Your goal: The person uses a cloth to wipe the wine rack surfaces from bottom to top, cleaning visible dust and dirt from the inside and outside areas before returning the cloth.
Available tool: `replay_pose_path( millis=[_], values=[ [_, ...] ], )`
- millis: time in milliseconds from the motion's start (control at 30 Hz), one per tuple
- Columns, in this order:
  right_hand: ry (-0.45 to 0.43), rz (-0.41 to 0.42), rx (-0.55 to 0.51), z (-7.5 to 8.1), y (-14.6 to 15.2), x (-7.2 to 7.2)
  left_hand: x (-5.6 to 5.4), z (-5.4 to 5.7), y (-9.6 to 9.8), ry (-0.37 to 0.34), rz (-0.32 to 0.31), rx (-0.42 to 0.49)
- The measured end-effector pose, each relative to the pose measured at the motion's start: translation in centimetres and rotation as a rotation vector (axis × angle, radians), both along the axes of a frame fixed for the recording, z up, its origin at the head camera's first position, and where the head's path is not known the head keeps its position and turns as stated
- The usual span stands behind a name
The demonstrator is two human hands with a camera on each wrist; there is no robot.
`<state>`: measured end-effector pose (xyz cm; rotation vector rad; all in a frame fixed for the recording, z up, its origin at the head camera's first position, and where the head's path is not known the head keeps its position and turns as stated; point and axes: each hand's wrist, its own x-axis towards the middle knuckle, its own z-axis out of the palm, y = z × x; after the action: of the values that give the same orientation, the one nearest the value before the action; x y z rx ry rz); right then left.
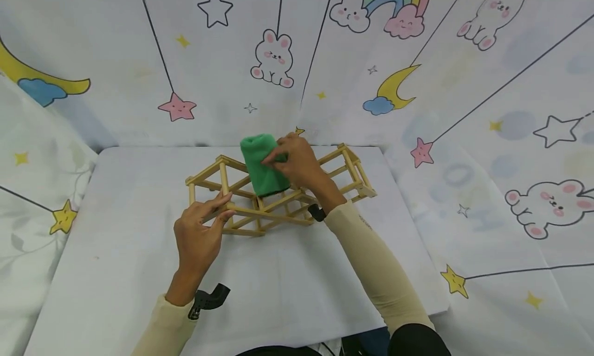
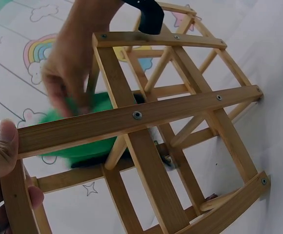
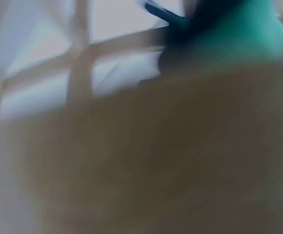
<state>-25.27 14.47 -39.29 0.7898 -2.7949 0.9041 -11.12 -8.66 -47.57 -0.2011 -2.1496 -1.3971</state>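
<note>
Wooden frame (image 2: 180,107): on white tabletop (image 1: 116,242), far half. L hand (image 1: 199,235) grips bar at frame's L end, presumably to steady it. Green item (image 1: 259,171) w/ dark edge: mid-frame, at bars, which likely support it. R hand (image 1: 297,160): fingers narrow, at item's R side; pinch or mere touch, can't tell, wrist view blurred.

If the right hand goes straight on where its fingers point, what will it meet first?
Most likely the green cloth item, which the right hand seems to pinch; depth beyond it is unclear.
</note>
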Motion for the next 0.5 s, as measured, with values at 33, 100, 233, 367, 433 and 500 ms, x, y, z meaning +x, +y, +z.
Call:
replay_pose_path(
  millis=[33, 100, 233, 367, 433, 500],
  values=[
    [-0.001, 0.004, 0.056, -0.1, 0.0, 0.0, 0.0, 0.0, 0.0, 0.001, 0.001, 0.000],
    [0.014, -0.004, 0.097, -0.2, -0.1, 0.2, 0.0, -0.1, 0.0, 0.004, 0.000, 0.000],
    [0.011, -0.167, -0.224, 0.4, -0.8, 1.7, 0.0, 0.0, -0.1, 0.011, -0.009, -0.010],
    [-0.013, -0.283, -0.542, 1.0, -2.7, 3.6, 0.1, 0.1, -0.1, 0.035, 0.005, -0.009],
    [-0.012, -0.306, -0.565, 0.8, -3.8, 4.3, 0.1, 0.1, -0.2, 0.041, 0.012, -0.006],
    [-0.009, -0.338, -0.529, 0.2, -4.9, 4.8, 0.0, 0.0, -0.2, 0.044, 0.017, -0.007]
  ],
)
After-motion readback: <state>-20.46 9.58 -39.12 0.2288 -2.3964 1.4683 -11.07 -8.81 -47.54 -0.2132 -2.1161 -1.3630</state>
